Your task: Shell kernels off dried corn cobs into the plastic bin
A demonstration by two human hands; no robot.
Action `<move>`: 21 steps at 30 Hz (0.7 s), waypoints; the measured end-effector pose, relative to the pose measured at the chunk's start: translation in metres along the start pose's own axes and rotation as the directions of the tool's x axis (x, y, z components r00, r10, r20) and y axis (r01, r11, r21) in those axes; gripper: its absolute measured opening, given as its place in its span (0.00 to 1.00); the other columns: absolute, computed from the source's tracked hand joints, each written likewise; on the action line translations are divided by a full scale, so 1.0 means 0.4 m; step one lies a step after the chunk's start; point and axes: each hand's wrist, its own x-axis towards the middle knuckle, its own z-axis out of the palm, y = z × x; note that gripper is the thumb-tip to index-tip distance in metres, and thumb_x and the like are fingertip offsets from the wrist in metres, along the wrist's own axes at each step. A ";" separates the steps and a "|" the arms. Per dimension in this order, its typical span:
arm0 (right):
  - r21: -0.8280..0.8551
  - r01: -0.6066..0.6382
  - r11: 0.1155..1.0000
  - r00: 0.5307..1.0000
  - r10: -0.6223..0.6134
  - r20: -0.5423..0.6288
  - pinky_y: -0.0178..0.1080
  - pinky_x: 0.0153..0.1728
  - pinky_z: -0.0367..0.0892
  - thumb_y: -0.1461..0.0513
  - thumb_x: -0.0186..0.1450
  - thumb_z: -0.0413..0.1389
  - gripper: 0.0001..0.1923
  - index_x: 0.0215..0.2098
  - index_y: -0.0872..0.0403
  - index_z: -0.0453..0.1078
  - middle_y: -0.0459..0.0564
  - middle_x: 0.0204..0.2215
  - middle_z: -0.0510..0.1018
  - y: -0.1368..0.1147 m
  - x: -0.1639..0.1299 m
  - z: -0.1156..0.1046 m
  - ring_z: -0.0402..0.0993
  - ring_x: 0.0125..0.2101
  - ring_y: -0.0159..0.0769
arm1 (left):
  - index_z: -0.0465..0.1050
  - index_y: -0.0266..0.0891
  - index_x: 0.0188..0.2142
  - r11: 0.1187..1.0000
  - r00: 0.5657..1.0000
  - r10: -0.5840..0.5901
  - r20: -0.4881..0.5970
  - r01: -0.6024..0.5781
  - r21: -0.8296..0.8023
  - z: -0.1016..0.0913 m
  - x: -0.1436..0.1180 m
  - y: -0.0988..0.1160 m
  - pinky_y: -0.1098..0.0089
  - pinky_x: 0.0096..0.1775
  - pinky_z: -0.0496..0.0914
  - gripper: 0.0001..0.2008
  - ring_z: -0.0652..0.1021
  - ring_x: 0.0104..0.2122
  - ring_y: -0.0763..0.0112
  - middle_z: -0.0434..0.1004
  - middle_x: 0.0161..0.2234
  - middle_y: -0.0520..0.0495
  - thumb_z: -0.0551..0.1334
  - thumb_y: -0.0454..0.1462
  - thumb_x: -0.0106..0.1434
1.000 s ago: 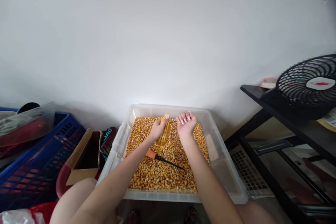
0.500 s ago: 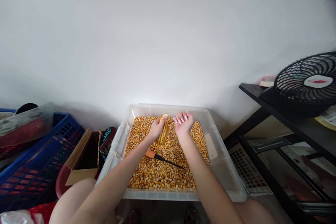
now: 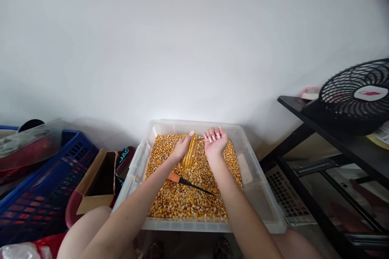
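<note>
My left hand point(image 3: 181, 148) is closed around an ear of corn point(image 3: 189, 154), thumb along its upper end, holding it tilted over the loose kernels point(image 3: 185, 208). One strip along the ear's right side looks stripped of kernels. Just to the right, my right hand point(image 3: 215, 141) is curled palm up on a thin dark pointed rod point(image 3: 200, 139). Its tip points left at the ear; whether it touches I cannot tell, and any handle is hidden in the fist. Below both hands a tool with an orange handle and a narrow dark blade point(image 3: 184, 181) lies on the kernels.
The kernels fill much of a translucent plastic bin point(image 3: 209, 226) in front of my knees. To the left stand an open cardboard box point(image 3: 94, 202) and a blue crate point(image 3: 45, 186). At right, a black rack point(image 3: 291, 109) carries a fan point(image 3: 358, 93). A white wall rises behind.
My right hand has shifted slightly to the right, drawing the rod a little away from the ear. My left hand and the ear have barely moved.
</note>
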 end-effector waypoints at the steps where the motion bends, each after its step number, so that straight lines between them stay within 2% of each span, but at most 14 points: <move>1: -0.007 0.010 1.000 1.000 -0.010 -0.006 0.32 0.18 0.48 0.62 0.59 0.43 0.17 0.19 0.53 0.39 0.37 0.12 0.45 -0.004 0.001 0.001 0.42 0.13 0.26 | 0.74 0.33 0.35 1.000 1.000 -0.002 0.021 0.003 -0.008 0.002 -0.001 0.000 0.66 0.39 0.69 0.30 0.76 0.37 0.60 0.78 0.35 0.40 0.50 0.58 0.58; 6: 0.013 0.035 0.999 0.999 -0.035 -0.026 0.33 0.17 0.46 0.63 0.59 0.42 0.16 0.19 0.54 0.38 0.38 0.12 0.44 -0.017 0.002 0.006 0.40 0.14 0.26 | 0.72 0.35 0.37 0.986 0.990 -0.057 0.127 0.076 -0.146 0.005 -0.004 -0.006 0.65 0.32 0.70 0.29 0.76 0.28 0.63 0.77 0.30 0.42 0.51 0.58 0.58; 8: 0.005 0.034 0.999 0.999 -0.034 -0.027 0.32 0.17 0.47 0.63 0.59 0.42 0.16 0.19 0.54 0.37 0.38 0.13 0.43 -0.018 0.002 0.006 0.40 0.14 0.26 | 0.73 0.35 0.35 0.987 0.994 -0.029 0.102 0.045 -0.151 0.006 -0.004 -0.008 0.65 0.32 0.70 0.28 0.76 0.28 0.64 0.77 0.28 0.43 0.52 0.58 0.57; 13: -0.040 0.038 0.998 0.999 -0.040 -0.029 0.32 0.18 0.48 0.62 0.60 0.43 0.17 0.20 0.54 0.37 0.37 0.13 0.43 -0.017 0.003 0.003 0.41 0.14 0.26 | 0.74 0.34 0.32 0.998 0.999 0.041 0.007 -0.041 -0.050 0.012 -0.011 -0.001 0.66 0.32 0.68 0.30 0.75 0.27 0.63 0.75 0.24 0.44 0.52 0.59 0.56; 21: -0.011 0.039 0.999 0.998 -0.039 -0.044 0.32 0.17 0.47 0.62 0.60 0.42 0.16 0.20 0.54 0.37 0.38 0.13 0.43 -0.018 0.001 0.006 0.40 0.14 0.26 | 0.75 0.34 0.29 0.998 0.998 0.058 0.008 -0.058 -0.001 0.005 -0.012 0.009 0.67 0.32 0.67 0.28 0.75 0.28 0.61 0.74 0.22 0.44 0.52 0.57 0.57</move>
